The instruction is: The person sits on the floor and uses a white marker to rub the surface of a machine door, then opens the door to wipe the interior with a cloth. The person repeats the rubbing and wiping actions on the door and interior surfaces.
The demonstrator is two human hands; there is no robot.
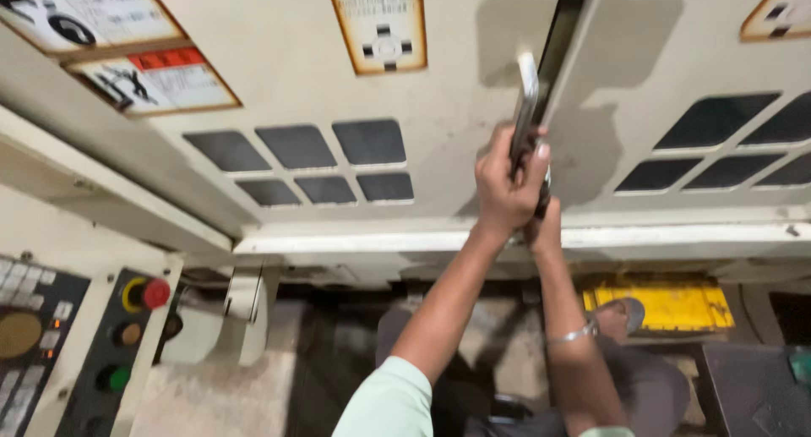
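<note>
Up on the cream machine door [439, 90], both my hands are wrapped around the long metal handle [530, 99]. My left hand [504, 183] sits in front and higher, fingers curled tight round the bar; my right hand [545, 221] is tucked just behind and below it, also clamped on. The handle runs steeply up and slightly right from my grip, slim, shiny silver against a dark strip. Red button [155, 293] sits down left.

Factory floor: machine guard door [355, 90] (control panel [118, 344] beside).
</note>
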